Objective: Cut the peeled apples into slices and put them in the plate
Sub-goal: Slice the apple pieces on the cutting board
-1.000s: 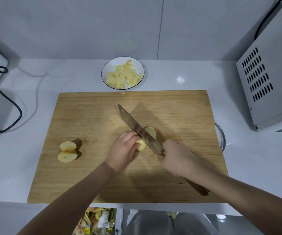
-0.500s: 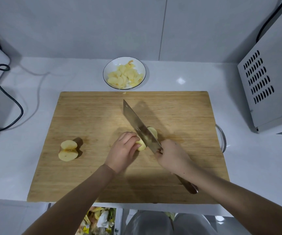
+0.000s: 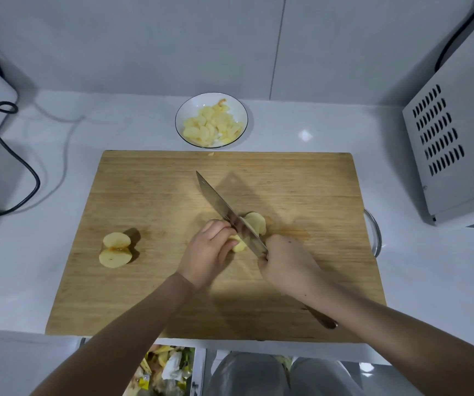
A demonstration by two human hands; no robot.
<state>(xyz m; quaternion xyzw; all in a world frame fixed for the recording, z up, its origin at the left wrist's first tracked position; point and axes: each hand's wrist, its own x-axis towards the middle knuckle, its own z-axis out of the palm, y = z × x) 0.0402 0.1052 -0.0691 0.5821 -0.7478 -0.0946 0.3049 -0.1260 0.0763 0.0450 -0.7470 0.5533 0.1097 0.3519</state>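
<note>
Wood board (image 3: 144, 195) is nearest, both hands working mid-board. R hand (image 3: 287, 264) is wrapped fully round the knife (image 3: 224, 207) where handle meets blade, fingers curled tight; the handle end pokes out behind the wrist. L hand (image 3: 207, 252) claws down on the apple piece (image 3: 237, 244), fingertips curled and pinning it just L of the blade.

Vs half a sec ago the blade tip is back down and a bit more to the L, so prob. one more stroke is thru. Cut slices (image 3: 257, 222) fanned on the R side of the blade look like a fuller stack than 1 s ago. The held piece is mostly hidden under fingers and seems smaller. So slicing is moving on and this piece looks nearly used up, maybe a few cuts left.

Peeled apple half (image 3: 115, 250) sits at L of board in the same spot, well apart from the hands, so it's still to do.

Further back, the plate (image 3: 190, 105) sits just beyond the far board edge w/ a heap of plated slices (image 3: 210, 124), unchanged. The fresh slices still need carrying over.
</note>
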